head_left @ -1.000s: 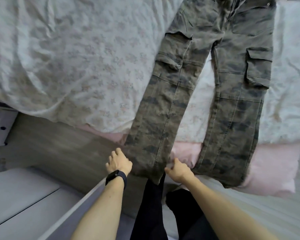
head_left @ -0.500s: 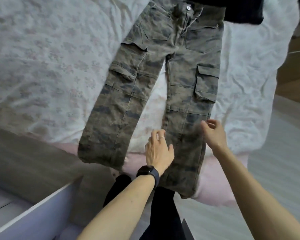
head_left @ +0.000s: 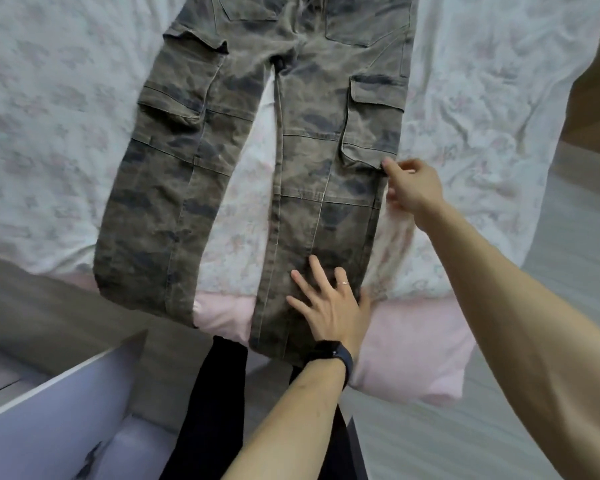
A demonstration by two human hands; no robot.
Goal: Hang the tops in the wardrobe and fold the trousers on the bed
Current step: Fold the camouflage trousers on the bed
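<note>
Camouflage cargo trousers (head_left: pixel 222 150) lie flat and spread on the bed (head_left: pixel 49 133), legs pointing toward me, both hems hanging over the bed's near edge. My left hand (head_left: pixel 329 303), with a dark wristband and a ring, presses flat with spread fingers on the lower part of the right leg. My right hand (head_left: pixel 413 188) is at the outer seam of that same leg, just below the cargo pocket, fingers curled and pinching the fabric edge. The waistband runs out of the top of the view.
The bed has a white flowered cover and a pink sheet (head_left: pixel 413 358) along its near edge. A white furniture piece (head_left: pixel 49 410) stands at the lower left. My dark trouser legs (head_left: pixel 215 393) are below, on a wooden floor (head_left: pixel 32 306).
Both hands moved from the left leg's hem over to the right leg. My left hand now lies flat lower on that leg, and my right hand has taken the outer seam.
</note>
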